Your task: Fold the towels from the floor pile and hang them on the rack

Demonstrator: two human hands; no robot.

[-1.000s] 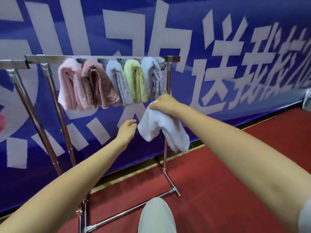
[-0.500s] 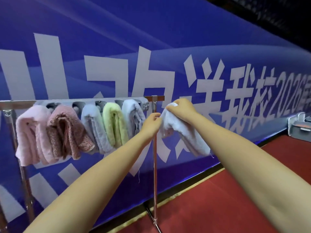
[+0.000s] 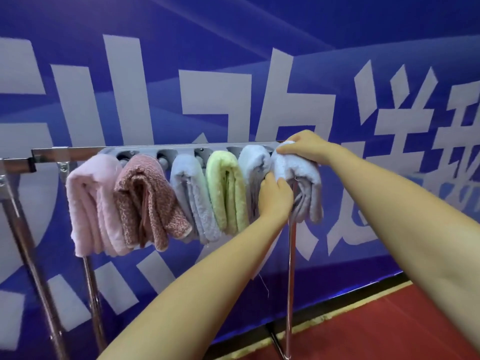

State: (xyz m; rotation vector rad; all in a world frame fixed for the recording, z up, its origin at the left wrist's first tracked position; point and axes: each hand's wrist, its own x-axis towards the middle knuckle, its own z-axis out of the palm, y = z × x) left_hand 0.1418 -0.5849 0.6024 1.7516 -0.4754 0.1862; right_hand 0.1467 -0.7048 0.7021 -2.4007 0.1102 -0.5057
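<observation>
Right hand (image 3: 306, 149) presses down on the pale lavender towel (image 3: 298, 178), fingers curled over its top fold, while the left hand (image 3: 276, 196) pinches its hanging front. A second ago it dangled clear of the rack (image 3: 65, 152) — now it drapes the bar's right end, sixth beside the light blue towel (image 3: 253, 165) — nearly hung.

Fluffy cloth towels (image 3: 227, 193) on glossy metal rack (image 3: 290, 268)

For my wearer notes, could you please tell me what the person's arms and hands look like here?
Both forearms are bare from the frame edge to the wrist; no sleeve shows. The left hand and right hand wear no gloves, and no watch, bracelet or ring is visible. No markings show on either arm.
</observation>
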